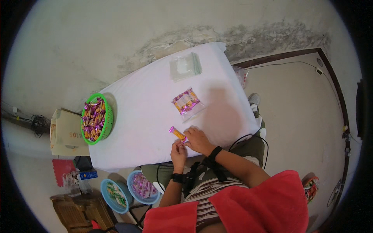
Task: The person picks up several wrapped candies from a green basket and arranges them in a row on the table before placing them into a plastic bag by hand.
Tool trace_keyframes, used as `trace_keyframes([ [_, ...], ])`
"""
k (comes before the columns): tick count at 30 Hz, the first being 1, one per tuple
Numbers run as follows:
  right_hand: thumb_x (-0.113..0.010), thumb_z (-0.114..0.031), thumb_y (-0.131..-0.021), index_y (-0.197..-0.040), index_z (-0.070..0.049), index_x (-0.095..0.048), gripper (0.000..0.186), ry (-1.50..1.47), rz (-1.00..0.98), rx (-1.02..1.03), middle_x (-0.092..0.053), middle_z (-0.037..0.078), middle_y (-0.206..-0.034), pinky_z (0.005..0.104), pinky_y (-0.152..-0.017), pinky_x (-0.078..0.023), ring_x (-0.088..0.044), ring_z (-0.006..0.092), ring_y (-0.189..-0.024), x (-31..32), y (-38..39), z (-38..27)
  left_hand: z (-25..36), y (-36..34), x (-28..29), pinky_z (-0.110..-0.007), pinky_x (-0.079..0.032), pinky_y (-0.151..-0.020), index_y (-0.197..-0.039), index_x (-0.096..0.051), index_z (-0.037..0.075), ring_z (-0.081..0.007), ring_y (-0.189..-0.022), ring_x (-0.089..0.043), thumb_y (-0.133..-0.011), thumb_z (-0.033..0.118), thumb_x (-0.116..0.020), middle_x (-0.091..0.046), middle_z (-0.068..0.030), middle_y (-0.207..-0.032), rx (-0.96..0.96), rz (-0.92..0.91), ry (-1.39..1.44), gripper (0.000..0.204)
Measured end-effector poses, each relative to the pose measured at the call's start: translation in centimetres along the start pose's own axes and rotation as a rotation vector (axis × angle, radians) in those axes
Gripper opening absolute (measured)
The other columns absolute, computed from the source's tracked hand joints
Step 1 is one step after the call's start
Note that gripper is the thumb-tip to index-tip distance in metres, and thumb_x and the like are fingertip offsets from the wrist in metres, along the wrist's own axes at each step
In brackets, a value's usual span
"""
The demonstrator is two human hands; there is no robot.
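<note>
At the near edge of the white-covered table, both my hands are together on a small wrapped snack (178, 134) in purple and orange film. My right hand (199, 140) has its fingers closed on the near end of the wrapper. My left hand (178, 155) pinches that same end from below. The snack's far end sticks out up and to the left. Just beyond my hands lies a clear bag (186, 101) filled with similar purple and orange snacks, its unfilled end toward me. My fingertips partly hide the near end of the wrapper.
A green basket (108, 121) heaped with wrapped snacks stands on the table's left end. Flat clear bags (184, 66) lie at the back. Two blue basins (129, 197) (154, 199) with packets sit below on the left, near a cardboard box (64, 132). A black cable (267, 149) loops beside my leg.
</note>
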State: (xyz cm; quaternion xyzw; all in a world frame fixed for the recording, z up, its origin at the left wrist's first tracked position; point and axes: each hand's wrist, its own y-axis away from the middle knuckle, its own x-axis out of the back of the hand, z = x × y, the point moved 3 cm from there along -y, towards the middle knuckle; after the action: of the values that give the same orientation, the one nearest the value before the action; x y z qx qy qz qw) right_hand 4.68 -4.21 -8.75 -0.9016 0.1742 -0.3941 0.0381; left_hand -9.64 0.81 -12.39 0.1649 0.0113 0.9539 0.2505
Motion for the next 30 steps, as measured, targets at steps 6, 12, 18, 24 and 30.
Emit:
trace_keyframes([
  [6,-0.069,-0.019,-0.074,-0.104,-0.005,-0.058,0.035,0.116,0.055,0.151,-0.057,0.009,-0.094,0.0414,-0.076,-0.045,-0.054,0.0285,-0.093,-1.2,-0.6,0.2,0.8,-0.8,-0.2,-0.029,-0.044,-0.092,-0.118,-0.051,-0.001,-0.0169,-0.102,-0.057,-0.094,0.003,-0.048,-0.061,-0.0097,-0.107,0.030,0.041,0.161,0.025],
  [12,-0.063,-0.014,-0.078,-0.089,-0.004,-0.063,0.014,-0.059,0.112,-0.013,-0.058,0.012,-0.083,0.0425,-0.071,-0.046,-0.056,0.0316,-0.081,-0.9,-0.5,1.8,2.4,-0.6,-1.1,-0.027,-0.044,-0.087,-0.114,-0.055,0.000,-0.0136,-0.096,-0.056,-0.095,0.007,-0.049,-0.061,-0.0065,-0.104,0.018,-0.051,0.168,0.022],
  [18,-0.060,-0.014,-0.083,-0.081,-0.002,-0.064,0.013,-0.238,0.172,-0.109,-0.060,0.014,-0.083,0.0424,-0.071,-0.047,-0.057,0.0330,-0.081,0.2,0.8,4.1,2.1,-0.8,-1.4,-0.026,-0.046,-0.081,-0.108,-0.058,0.000,-0.0116,-0.089,-0.056,-0.095,0.010,-0.051,-0.062,-0.0048,-0.099,-0.066,-0.025,0.129,0.018],
  [24,-0.058,-0.018,-0.087,-0.087,-0.006,-0.069,0.016,-0.296,-0.047,-0.302,-0.065,0.013,-0.084,0.0388,-0.074,-0.048,-0.061,0.0304,-0.081,3.8,4.1,7.0,5.8,-1.9,-1.2,-0.029,-0.046,-0.082,-0.104,-0.061,0.000,-0.0180,-0.089,-0.057,-0.091,0.005,-0.055,-0.063,-0.0089,-0.098,-0.141,0.102,-0.081,0.015],
  [30,-0.058,-0.024,-0.090,-0.096,0.001,-0.067,0.027,-0.555,0.050,-0.615,-0.070,0.009,-0.084,0.0289,-0.068,-0.051,-0.064,0.0145,-0.073,6.6,6.1,10.2,10.7,-5.8,-6.0,-0.043,-0.041,-0.088,-0.111,-0.059,0.005,-0.0335,-0.104,-0.050,-0.076,0.006,-0.064,-0.057,-0.0138,-0.109,-0.668,0.036,-0.700,0.035],
])
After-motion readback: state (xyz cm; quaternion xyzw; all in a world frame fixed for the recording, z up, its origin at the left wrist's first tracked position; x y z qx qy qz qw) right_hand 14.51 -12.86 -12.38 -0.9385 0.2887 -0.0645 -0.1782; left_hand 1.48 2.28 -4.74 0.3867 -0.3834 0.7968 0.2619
